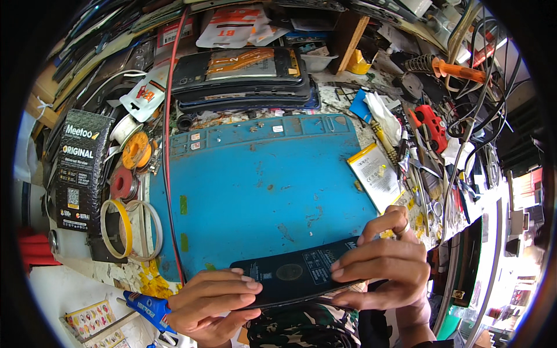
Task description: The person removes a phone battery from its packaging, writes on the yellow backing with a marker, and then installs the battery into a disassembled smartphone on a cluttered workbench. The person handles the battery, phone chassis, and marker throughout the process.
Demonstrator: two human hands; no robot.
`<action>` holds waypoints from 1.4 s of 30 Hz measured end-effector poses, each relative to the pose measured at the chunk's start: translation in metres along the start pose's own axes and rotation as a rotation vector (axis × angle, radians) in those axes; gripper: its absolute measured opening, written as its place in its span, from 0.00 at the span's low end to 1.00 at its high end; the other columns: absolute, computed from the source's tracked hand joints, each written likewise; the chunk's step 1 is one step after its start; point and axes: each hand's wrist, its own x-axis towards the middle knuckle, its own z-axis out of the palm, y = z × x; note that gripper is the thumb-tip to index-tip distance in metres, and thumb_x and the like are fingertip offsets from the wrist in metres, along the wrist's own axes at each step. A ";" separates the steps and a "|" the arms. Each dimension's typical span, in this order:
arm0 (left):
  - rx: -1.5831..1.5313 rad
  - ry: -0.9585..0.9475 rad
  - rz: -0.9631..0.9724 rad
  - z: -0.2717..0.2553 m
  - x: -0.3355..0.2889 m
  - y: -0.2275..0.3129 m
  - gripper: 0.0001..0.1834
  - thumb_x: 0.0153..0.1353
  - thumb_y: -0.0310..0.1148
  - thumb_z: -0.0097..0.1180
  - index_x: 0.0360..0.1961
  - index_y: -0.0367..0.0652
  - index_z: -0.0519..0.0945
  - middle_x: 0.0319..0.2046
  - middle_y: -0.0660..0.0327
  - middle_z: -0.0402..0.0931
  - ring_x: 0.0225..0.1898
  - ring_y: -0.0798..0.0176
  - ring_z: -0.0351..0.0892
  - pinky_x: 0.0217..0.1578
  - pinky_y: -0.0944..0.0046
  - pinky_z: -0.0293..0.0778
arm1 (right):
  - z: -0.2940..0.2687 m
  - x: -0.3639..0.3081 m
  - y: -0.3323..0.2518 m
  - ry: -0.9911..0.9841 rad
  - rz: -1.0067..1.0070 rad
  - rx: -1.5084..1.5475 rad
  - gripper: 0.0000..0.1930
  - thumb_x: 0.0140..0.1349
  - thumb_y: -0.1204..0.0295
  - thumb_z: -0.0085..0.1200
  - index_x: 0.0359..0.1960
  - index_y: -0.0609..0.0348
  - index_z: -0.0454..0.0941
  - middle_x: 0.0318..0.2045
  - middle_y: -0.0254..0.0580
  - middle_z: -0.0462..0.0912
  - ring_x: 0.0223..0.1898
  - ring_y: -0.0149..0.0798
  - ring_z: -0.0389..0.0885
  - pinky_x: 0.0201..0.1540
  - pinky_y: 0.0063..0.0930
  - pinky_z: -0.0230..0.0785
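A flat black phone-sized panel (290, 270), with pale printing and a round mark on its face, is held level at the near edge of the blue work mat (261, 191). It looks like a phone screen under printed film. My left hand (214, 301) closes on its left end, thumb below and fingers on the face. At the other end, my right hand (386, 261) grips it, fingers over the upper edge and thumb along the lower one. A ring is on one right finger. The panel's underside is hidden.
Beyond the mat stand stacked phones (243, 75). A white-and-yellow battery (374, 174) lies at the mat's right. Left are tape rolls (116, 229), an orange spool (137, 149), a black bubble pouch (81, 168) and a blue glue gun (145, 310). A red cable (166, 145) crosses the mat's left side.
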 end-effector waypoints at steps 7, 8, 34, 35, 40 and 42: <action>-0.065 0.072 -0.138 0.002 -0.007 0.002 0.20 0.47 0.32 0.75 0.35 0.35 0.77 0.31 0.49 0.83 0.35 0.54 0.83 0.45 0.51 0.79 | -0.017 -0.011 0.025 0.059 -0.003 0.141 0.15 0.38 0.64 0.78 0.29 0.50 0.88 0.31 0.27 0.88 0.38 0.34 0.76 0.46 0.28 0.64; -0.057 0.051 -0.122 0.001 -0.007 0.001 0.20 0.47 0.31 0.75 0.35 0.36 0.76 0.31 0.49 0.82 0.36 0.54 0.83 0.46 0.51 0.79 | -0.018 -0.013 0.028 0.060 -0.010 0.167 0.15 0.39 0.64 0.77 0.29 0.52 0.88 0.31 0.29 0.88 0.39 0.35 0.76 0.46 0.29 0.65; -1.218 -0.046 -0.475 0.021 -0.005 0.001 0.35 0.65 0.38 0.57 0.62 0.26 0.56 0.56 0.33 0.69 0.56 0.41 0.76 0.54 0.44 0.79 | -0.064 0.076 0.003 -0.181 0.075 0.606 0.38 0.63 0.73 0.63 0.71 0.60 0.55 0.28 0.41 0.86 0.30 0.23 0.79 0.33 0.19 0.70; -1.480 -0.200 -0.475 0.022 -0.007 0.001 0.40 0.68 0.46 0.53 0.67 0.25 0.53 0.61 0.33 0.66 0.60 0.41 0.73 0.54 0.43 0.78 | -0.063 0.085 -0.001 -0.248 0.052 0.556 0.37 0.62 0.75 0.62 0.71 0.61 0.56 0.29 0.44 0.87 0.30 0.24 0.81 0.34 0.20 0.72; -1.358 -0.554 -0.549 0.042 -0.021 0.020 0.58 0.59 0.73 0.46 0.76 0.44 0.41 0.74 0.44 0.42 0.73 0.26 0.37 0.65 0.23 0.49 | -0.039 0.113 -0.025 -0.795 0.000 0.503 0.31 0.66 0.72 0.58 0.68 0.63 0.59 0.30 0.47 0.88 0.32 0.30 0.85 0.38 0.25 0.75; -1.280 -0.546 -0.672 0.046 -0.024 0.031 0.62 0.53 0.77 0.48 0.77 0.54 0.36 0.76 0.51 0.36 0.73 0.23 0.32 0.64 0.18 0.44 | -0.028 0.117 -0.031 -0.875 -0.047 0.391 0.29 0.67 0.70 0.56 0.66 0.64 0.61 0.30 0.46 0.88 0.34 0.32 0.86 0.39 0.28 0.76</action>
